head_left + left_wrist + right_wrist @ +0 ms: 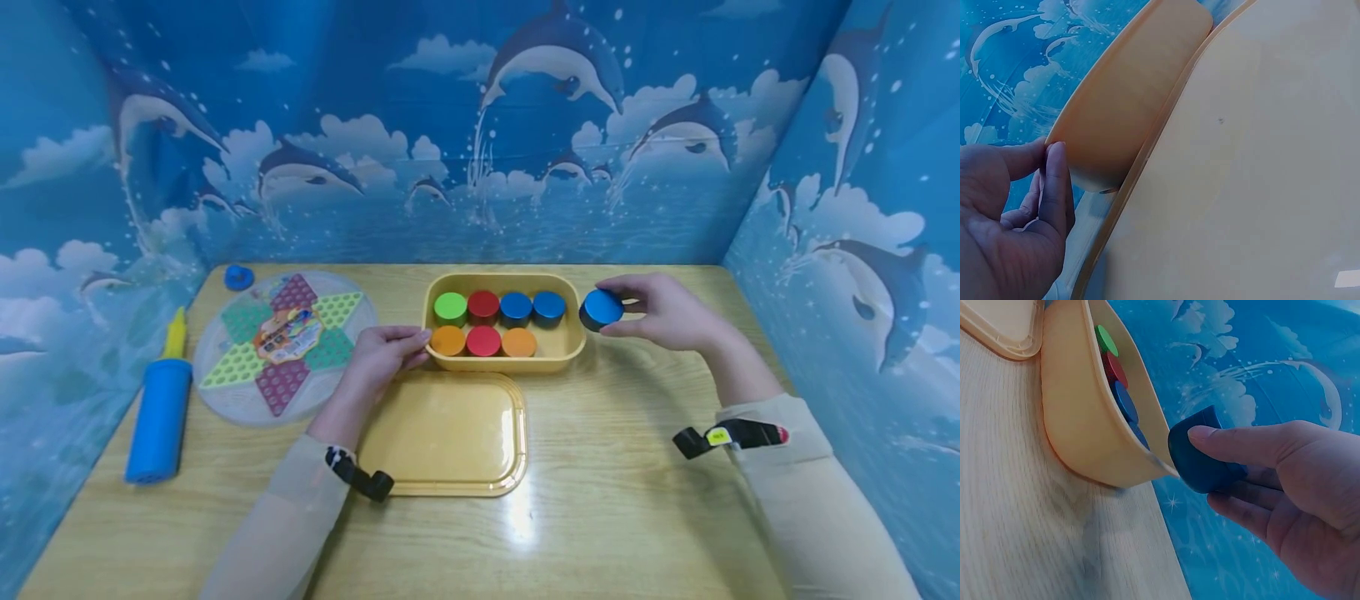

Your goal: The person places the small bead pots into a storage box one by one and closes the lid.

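Observation:
A yellow plastic container (555, 343) stands at the middle back of the table, holding two rows of round pieces: green, red and two blue behind, orange, red and orange in front. With thumb and fingers, my left hand (381, 354) pinches the container's left rim; the left wrist view shows this grip too. My right hand (663, 312) holds a blue round piece (602, 310) by its sides, just off the container's right end. In the right wrist view the thumb lies on that dark blue piece (1200, 450). Its underside is hidden.
A yellow lid (450, 433) lies flat in front of the container. On the left are a round star-patterned game board (225, 392), a blue pump (159, 421) with a yellow nozzle and a small blue knobbed object (238, 277). A dolphin-print cloth (375, 225) borders the table.

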`<state>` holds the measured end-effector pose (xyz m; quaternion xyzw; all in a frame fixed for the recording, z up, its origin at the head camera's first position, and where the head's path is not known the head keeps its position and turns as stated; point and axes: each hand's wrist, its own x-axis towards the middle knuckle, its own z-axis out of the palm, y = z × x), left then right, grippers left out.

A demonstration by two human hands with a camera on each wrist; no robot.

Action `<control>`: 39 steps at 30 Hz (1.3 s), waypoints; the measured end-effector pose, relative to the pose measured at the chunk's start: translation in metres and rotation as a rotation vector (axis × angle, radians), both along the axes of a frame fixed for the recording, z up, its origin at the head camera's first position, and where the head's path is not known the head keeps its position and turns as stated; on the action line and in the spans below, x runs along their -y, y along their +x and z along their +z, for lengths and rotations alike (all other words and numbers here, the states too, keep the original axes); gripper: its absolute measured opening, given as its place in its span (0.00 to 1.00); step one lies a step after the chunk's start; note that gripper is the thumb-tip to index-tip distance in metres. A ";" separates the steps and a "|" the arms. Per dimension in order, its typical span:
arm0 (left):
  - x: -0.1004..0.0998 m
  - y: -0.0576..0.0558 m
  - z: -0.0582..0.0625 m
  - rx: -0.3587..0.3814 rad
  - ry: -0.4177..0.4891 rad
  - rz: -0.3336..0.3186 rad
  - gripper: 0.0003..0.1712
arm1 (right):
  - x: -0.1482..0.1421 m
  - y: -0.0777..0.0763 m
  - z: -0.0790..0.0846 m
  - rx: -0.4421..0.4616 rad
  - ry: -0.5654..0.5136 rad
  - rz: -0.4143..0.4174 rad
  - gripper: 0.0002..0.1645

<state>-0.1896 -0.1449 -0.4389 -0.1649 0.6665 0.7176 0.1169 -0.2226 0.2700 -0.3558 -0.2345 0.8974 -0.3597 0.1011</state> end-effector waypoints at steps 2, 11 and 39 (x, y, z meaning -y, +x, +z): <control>0.000 0.000 0.000 0.000 -0.001 -0.002 0.23 | 0.006 -0.001 0.002 0.013 0.001 0.019 0.40; 0.001 0.000 -0.001 -0.008 0.015 -0.001 0.23 | 0.030 -0.011 0.003 0.073 0.004 0.120 0.39; 0.000 -0.002 -0.003 0.003 0.019 0.014 0.21 | 0.067 -0.029 -0.013 0.108 0.254 0.289 0.35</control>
